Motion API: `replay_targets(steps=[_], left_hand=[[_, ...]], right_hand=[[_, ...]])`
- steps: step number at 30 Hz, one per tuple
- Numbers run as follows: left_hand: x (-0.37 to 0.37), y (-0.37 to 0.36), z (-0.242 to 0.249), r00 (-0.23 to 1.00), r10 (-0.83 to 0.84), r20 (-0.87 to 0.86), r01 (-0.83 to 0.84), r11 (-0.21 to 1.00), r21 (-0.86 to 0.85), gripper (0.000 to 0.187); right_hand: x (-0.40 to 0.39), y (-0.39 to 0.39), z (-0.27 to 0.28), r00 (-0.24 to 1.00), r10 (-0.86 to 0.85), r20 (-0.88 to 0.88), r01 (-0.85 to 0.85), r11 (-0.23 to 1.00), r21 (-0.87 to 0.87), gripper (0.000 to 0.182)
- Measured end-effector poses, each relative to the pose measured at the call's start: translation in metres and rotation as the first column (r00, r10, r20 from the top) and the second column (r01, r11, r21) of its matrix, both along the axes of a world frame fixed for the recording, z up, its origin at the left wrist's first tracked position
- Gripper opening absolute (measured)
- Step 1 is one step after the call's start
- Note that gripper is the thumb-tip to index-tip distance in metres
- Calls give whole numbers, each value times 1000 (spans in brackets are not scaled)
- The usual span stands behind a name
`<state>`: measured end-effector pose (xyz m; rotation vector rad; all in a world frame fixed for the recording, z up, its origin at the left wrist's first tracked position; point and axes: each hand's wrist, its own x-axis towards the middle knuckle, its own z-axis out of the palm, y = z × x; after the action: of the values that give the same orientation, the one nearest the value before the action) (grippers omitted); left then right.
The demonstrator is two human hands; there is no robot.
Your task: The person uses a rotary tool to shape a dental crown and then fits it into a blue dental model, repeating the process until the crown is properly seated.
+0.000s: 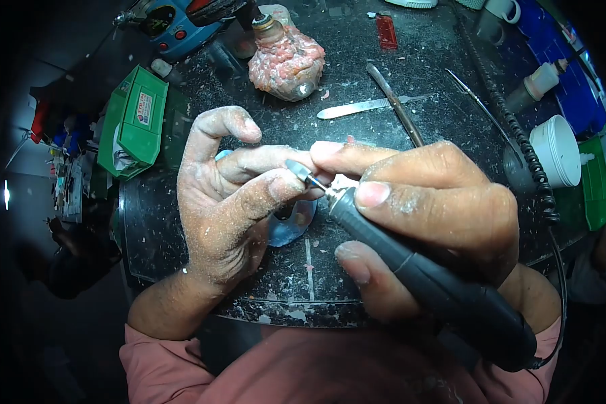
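Note:
My right hand (pixel 444 202) is wrapped round a black rotary handpiece (pixel 424 269), with its index fingertip near the left fingers. A grey cylindrical bit (pixel 297 169) on the handpiece's shank lies against my left thumb and fingers. Dusted with white powder, my left hand (pixel 232 175) has its thumb and fingers closed at the bit. Any small piece pinched there is too hidden to name. Below the left fingers, a translucent blue ring-shaped object (pixel 288 232) rests on the dark table (pixel 182 236).
At the top stands a burner (pixel 286 64) crusted with pink material. A green box (pixel 135 121) is at left. Metal tools (pixel 357 108), a brown-handled tool (pixel 397 104), a probe (pixel 485 108), a red piece (pixel 386 32), a white tub (pixel 555 151) and a coiled cord (pixel 512 118) lie beyond my hands.

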<state>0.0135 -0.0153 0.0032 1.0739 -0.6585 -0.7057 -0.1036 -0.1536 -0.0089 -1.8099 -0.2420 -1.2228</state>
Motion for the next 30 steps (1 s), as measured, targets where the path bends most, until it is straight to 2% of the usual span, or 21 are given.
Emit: replay_targets(steps=[2,4,8,10,12,14,18,19,20,25,27,28,30], left_hand=[[0,1,-4,1000,-7,-27,7,1000,-5,48],[1,1,-10,986,-72,-152,50,989,-142,42],[-3,0,-6,978,-43,-204,16,991,-131,42],[-3,0,-1,992,18,-122,-15,1000,26,52],[2,1,0,998,1,-64,1,1000,28,53],[8,2,0,1000,-13,-6,13,999,32,55],[13,2,-2,998,-35,44,35,999,4,65],[15,1,-5,997,-60,40,63,995,-80,62],[16,0,-7,996,-85,38,91,982,-165,59],[17,-1,-7,993,-89,72,101,979,-175,62],[17,-2,-7,993,-94,76,107,975,-196,62],[16,-2,-7,993,-111,42,117,970,-211,60],[15,-2,-8,992,-126,10,125,966,-228,59]], right_hand=[[0,0,-1,1000,9,-4,-10,1000,-3,28],[-1,0,-1,1000,21,-6,-21,1000,-5,28],[-2,1,-2,999,4,-35,-5,1000,-13,28],[-2,1,-1,1000,13,-23,-14,1000,-19,29],[-3,1,4,997,-14,-72,12,999,-36,27],[-2,1,0,999,3,-39,-3,1000,2,27],[1,0,-2,1000,9,25,-10,1000,27,26],[0,-1,-2,1000,9,26,-10,1000,27,26],[-1,-2,-2,999,30,15,-30,999,22,26],[-2,5,4,996,7,-86,-5,1000,24,30],[3,1,3,996,88,4,-88,996,-8,34],[2,-3,3,996,87,5,-87,996,-10,34],[-4,-13,4,987,161,-6,-161,985,-66,46]])
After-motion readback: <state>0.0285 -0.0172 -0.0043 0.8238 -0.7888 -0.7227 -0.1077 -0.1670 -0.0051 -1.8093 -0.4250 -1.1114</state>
